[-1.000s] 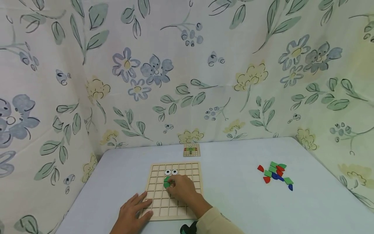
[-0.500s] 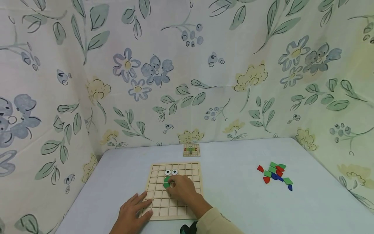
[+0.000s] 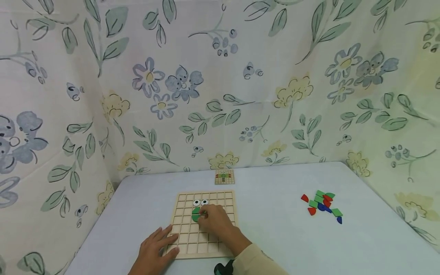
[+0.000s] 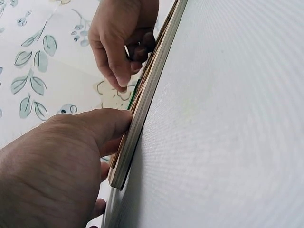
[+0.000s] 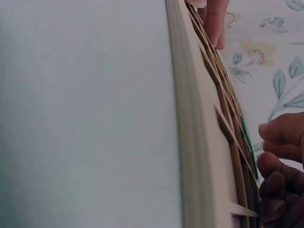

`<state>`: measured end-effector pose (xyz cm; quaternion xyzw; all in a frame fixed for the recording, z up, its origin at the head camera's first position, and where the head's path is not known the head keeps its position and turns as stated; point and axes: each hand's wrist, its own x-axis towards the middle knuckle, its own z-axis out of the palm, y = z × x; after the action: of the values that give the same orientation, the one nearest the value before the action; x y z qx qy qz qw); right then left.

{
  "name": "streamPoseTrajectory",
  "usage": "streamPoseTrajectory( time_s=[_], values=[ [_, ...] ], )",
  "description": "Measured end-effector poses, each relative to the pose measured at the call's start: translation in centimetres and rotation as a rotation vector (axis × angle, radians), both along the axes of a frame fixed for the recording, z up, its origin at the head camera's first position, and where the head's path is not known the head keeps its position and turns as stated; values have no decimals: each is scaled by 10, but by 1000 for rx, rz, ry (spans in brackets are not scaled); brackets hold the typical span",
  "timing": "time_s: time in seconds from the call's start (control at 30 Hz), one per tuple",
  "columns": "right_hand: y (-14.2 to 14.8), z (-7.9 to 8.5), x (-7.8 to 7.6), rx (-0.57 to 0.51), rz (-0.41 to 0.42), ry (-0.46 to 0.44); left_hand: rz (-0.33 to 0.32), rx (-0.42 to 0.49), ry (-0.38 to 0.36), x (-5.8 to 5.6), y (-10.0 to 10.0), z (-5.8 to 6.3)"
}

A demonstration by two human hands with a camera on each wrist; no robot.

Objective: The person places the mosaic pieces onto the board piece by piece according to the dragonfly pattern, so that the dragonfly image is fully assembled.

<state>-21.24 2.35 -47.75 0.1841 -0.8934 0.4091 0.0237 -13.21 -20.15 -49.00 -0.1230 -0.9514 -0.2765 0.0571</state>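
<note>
A square wooden grid board [image 3: 189,238] lies on the table. In its upper part sit two round eye pieces [image 3: 196,203] and, just below, green curved pieces [image 3: 195,214]. My right hand [image 3: 216,221] hovers by the green pieces with bent fingers. In the right wrist view, a gap with nothing in it separates the fingertips [image 5: 266,130], close to a green edge [image 5: 248,145]. My left hand [image 3: 154,248] rests on the board's near left corner, fingers fairly straight. Its thumb [image 4: 116,121] touches the board's edge in the left wrist view.
Loose red, green and blue pieces [image 3: 321,204] lie in a cluster on the right of the white table [image 3: 275,221]. A small pattern card [image 3: 224,177] is behind the board. Floral cloth [image 3: 220,76] hangs around. A dark object [image 3: 223,268] shows by the right sleeve.
My right hand's fingertips have shifted slightly to the right, off the green pieces. The left hand stays in place on the board.
</note>
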Motion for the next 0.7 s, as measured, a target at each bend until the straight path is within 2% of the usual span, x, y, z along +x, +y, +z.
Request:
streamPoseTrajectory(
  time_s=[0.2, 0.33, 0.43, 0.57, 0.7],
  values=[
    [12, 5, 1, -51, 62, -22, -22, 22, 22, 0, -1, -1],
    [25, 18, 5, -109, 108, -19, -16, 25, 9, 0, -2, -1],
    [37, 36, 11, -150, 131, 6, -3, 22, -7, 0, -3, -1],
    [58, 63, 23, -169, 147, 105, -4, 21, -6, -1, -3, -2],
    [84, 87, 38, -181, 129, 197, -19, 22, 13, -1, -4, -3]
  ],
)
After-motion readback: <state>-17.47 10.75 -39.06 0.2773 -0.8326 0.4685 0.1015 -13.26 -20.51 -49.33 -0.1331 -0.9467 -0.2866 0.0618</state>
